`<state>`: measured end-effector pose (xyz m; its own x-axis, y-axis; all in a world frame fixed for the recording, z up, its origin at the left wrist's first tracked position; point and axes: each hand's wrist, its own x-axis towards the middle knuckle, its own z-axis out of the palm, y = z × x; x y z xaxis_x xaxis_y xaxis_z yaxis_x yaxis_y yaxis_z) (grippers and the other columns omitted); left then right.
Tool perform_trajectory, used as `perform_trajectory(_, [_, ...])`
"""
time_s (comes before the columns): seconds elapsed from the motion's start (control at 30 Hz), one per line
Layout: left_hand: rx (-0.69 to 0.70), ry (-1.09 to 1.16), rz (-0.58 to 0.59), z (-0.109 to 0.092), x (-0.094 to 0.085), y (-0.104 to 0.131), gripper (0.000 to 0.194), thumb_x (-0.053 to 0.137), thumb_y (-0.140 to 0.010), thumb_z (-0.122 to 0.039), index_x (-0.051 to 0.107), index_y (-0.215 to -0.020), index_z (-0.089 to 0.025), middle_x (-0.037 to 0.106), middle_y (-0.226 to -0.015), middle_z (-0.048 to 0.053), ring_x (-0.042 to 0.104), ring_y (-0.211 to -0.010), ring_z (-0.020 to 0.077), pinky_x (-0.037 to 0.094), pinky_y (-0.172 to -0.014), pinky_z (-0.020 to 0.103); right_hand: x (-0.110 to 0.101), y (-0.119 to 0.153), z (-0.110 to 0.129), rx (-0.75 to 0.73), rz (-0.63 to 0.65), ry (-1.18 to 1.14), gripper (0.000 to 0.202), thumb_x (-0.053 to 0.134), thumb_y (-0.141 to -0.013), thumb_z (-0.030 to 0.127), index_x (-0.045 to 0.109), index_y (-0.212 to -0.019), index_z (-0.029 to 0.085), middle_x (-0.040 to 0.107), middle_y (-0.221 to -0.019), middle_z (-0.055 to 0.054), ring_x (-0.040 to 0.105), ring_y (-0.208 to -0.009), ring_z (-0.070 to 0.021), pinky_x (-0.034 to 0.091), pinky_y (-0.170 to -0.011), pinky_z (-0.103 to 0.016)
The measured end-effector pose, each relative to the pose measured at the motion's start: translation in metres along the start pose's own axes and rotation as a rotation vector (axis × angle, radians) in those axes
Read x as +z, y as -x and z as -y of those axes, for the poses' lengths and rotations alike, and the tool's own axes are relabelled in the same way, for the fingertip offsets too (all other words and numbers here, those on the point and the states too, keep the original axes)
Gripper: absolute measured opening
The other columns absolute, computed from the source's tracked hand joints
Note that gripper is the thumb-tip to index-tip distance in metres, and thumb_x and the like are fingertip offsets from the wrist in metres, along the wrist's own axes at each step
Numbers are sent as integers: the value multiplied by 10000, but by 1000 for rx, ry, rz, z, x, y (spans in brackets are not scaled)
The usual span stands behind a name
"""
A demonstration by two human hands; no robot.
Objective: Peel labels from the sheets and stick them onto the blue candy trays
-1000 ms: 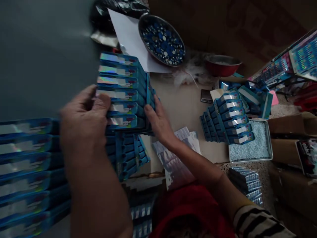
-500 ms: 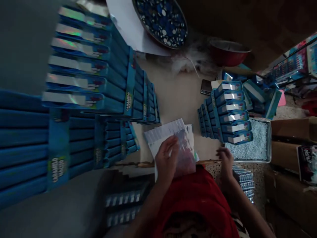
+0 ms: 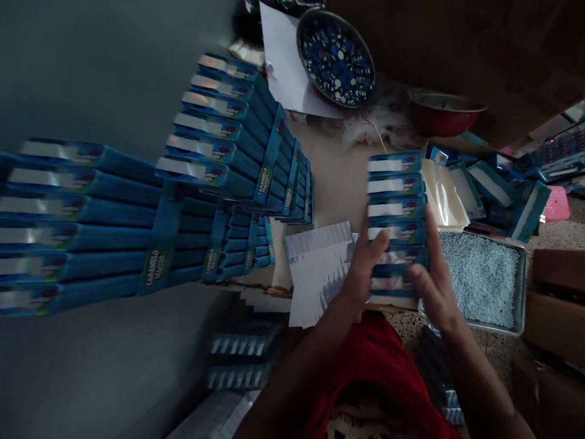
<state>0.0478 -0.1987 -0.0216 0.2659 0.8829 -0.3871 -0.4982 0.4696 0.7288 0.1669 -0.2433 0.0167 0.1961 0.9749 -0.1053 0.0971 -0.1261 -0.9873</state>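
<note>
Between my two hands is a stack of blue boxes [image 3: 395, 210] with white strips on their ends. My left hand [image 3: 365, 265] grips its left side, the thumb over a lower box end. On the right side, my right hand [image 3: 439, 286] holds the same stack, its thumb bent over the front. White printed sheets [image 3: 315, 268] lie fanned on the table just left of my left hand. Tall stacks of similar blue boxes [image 3: 233, 146] stand at the left, with more [image 3: 114, 225] below them.
A metal bowl [image 3: 336, 58] of blue and white pieces stands at the back beside a red bowl [image 3: 445, 114]. A tray [image 3: 522, 292] of pale blue granules is at right, near loose blue boxes [image 3: 530, 210] and cardboard cartons [image 3: 555, 317].
Both hands have moved onto the stack of blue boxes and taken hold of it. My left hand has left the sheets and the clear plastic over them. The view has shifted left.
</note>
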Motion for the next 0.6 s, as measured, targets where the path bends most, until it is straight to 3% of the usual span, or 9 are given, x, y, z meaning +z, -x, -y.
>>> perform_trajectory(0.07, [-11, -23, -118, -17, -33, 6, 598, 714, -850, -709, 699, -1297, -313, 760, -1211, 80, 685, -1262, 347, 613, -1001, 487, 30, -2, -1, -18, 34, 35, 765, 754, -876, 552, 460, -1578, 471, 460, -1649, 35, 271, -1627, -329, 365, -1292, -614])
perform_trajectory(0.13, [36, -74, -194, -24, -66, -12, 585, 792, -794, -671, 717, -1248, -310, 769, -1155, 67, 703, -1226, 338, 628, -953, 452, 61, -23, -22, -23, 64, 16, 698, 704, -924, 524, 459, -1576, 471, 417, -1677, 65, 224, -1646, -305, 316, -1319, -593])
perform_trajectory(0.2, [100, -93, -185, -18, -98, -56, 566, 834, -771, -616, 721, -1225, -297, 772, -1103, 63, 711, -1207, 324, 626, -937, 421, 89, -61, -65, -6, 66, -51, 653, 671, -946, 522, 468, -1564, 463, 431, -1667, 75, 258, -1637, -277, 321, -1314, -577])
perform_trajectory(0.3, [123, -115, -176, 13, -138, -148, 512, 806, -811, -574, 727, -1213, -267, 778, -1050, 72, 724, -1176, 307, 617, -943, 412, 119, -131, -148, 37, 12, -179, 648, 693, -902, 508, 513, -1519, 425, 543, -1577, 64, 418, -1557, -229, 404, -1267, -531])
perform_trajectory(0.37, [145, -169, -215, 40, -156, -207, 514, 819, -821, -514, 710, -1263, -277, 782, -1054, 66, 722, -1182, 291, 603, -975, 413, 125, -172, -199, 93, -27, -262, 617, 690, -868, 494, 574, -1461, 365, 640, -1463, 35, 562, -1429, -217, 475, -1210, -488])
perform_trajectory(0.43, [134, -193, -204, 64, -165, -247, 538, 824, -825, -483, 691, -1307, -282, 781, -1113, 69, 705, -1220, 284, 583, -1018, 418, 123, -199, -238, 119, -82, -290, 594, 677, -840, 496, 620, -1402, 312, 684, -1385, 12, 637, -1318, -204, 514, -1166, -448])
perform_trajectory(0.5, [118, -206, -195, 83, -170, -259, 558, 791, -851, -505, 670, -1340, -266, 756, -1242, 89, 664, -1296, 284, 545, -1078, 424, 118, -209, -260, 114, -164, -241, 600, 674, -818, 483, 626, -1381, 280, 681, -1385, -11, 623, -1325, -196, 501, -1170, -422])
perform_trajectory(0.53, [121, -217, -210, 90, -173, -253, 565, 761, -870, -537, 661, -1350, -255, 730, -1316, 100, 634, -1343, 284, 518, -1114, 425, 114, -207, -265, 104, -216, -205, 616, 670, -818, 474, 608, -1396, 271, 663, -1413, -24, 594, -1363, -193, 484, -1184, -416])
perform_trajectory(0.6, [155, -273, -275, 100, -182, -215, 569, 694, -900, -603, 662, -1340, -243, 677, -1423, 114, 578, -1412, 281, 456, -1177, 423, 109, -188, -269, 93, -310, -132, 654, 656, -845, 467, 543, -1456, 263, 609, -1489, -58, 541, -1429, -196, 457, -1200, -420])
